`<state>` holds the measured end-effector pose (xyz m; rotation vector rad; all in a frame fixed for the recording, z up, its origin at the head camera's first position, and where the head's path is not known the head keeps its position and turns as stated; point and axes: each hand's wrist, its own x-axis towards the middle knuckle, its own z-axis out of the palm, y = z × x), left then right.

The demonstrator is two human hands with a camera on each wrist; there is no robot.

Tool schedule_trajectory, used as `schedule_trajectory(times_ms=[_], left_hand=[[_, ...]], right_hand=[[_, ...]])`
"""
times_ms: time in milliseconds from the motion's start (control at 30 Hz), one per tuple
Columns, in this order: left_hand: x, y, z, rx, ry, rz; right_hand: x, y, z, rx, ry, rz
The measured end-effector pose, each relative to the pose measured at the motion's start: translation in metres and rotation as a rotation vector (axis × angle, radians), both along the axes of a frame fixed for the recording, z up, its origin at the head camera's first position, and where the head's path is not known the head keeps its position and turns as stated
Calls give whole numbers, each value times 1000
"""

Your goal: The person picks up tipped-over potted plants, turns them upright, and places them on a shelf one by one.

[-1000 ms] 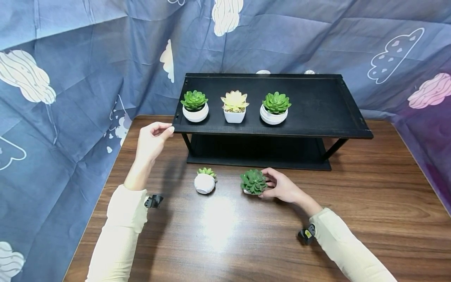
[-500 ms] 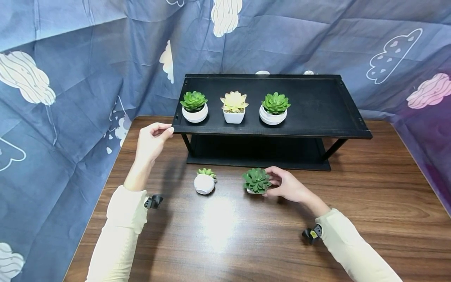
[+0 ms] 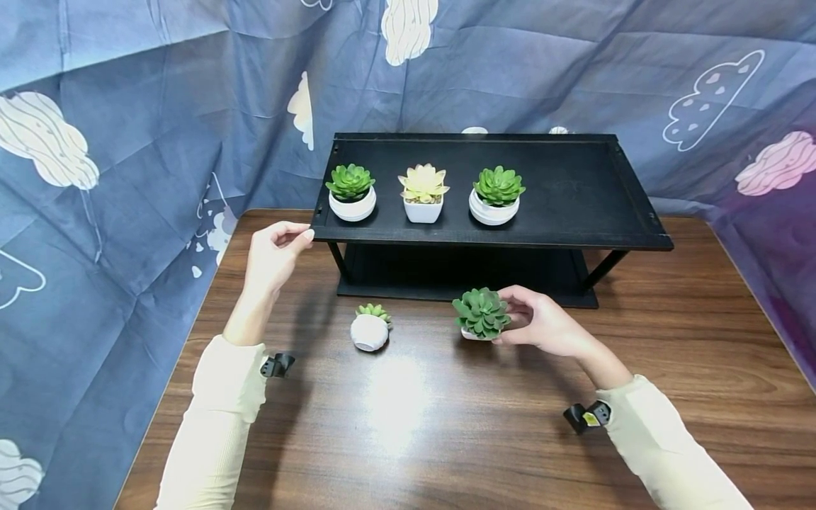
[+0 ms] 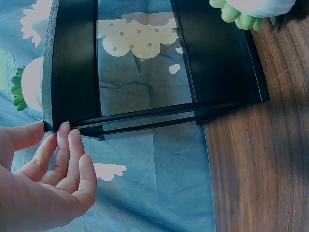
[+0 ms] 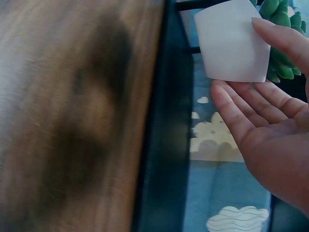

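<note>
My right hand (image 3: pixel 542 322) pinches green succulent pot (image 3: pixel 481 315) between thumb and fingers, raised off table (image 3: pixel 446 425) before shelf (image 3: pixel 574 237). My left hand (image 3: pixel 274 251), fingers relaxed, fingertips touching shelf's left corner.

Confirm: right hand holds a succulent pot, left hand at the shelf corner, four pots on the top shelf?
Not quite: the head view shows three pots on the top shelf, not four. The right hand holds the succulent pot; the left hand is at the shelf corner.
</note>
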<state>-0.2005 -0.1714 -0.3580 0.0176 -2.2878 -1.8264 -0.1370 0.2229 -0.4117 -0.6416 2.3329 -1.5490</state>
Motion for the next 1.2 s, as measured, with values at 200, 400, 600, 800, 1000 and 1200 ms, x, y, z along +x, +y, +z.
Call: schedule_trajectory(times_ms=[200, 400, 600, 800, 1000, 1200], left_hand=[[0, 0, 0, 17, 6, -9], [0, 0, 0, 16, 9, -3], [0, 0, 0, 16, 3, -8], [0, 0, 0, 8, 0, -1], [0, 1, 1, 9, -4, 3], [1, 1, 1, 10, -2, 3]], right_hand=[[-1, 7, 21, 3, 33, 10], [-1, 13, 40, 75, 62, -37], [-2, 18, 58, 160, 89, -82], [-3, 23, 79, 143, 137, -90], [-7, 30, 95, 55, 170, -101], [-11, 36, 110, 78, 138, -178]])
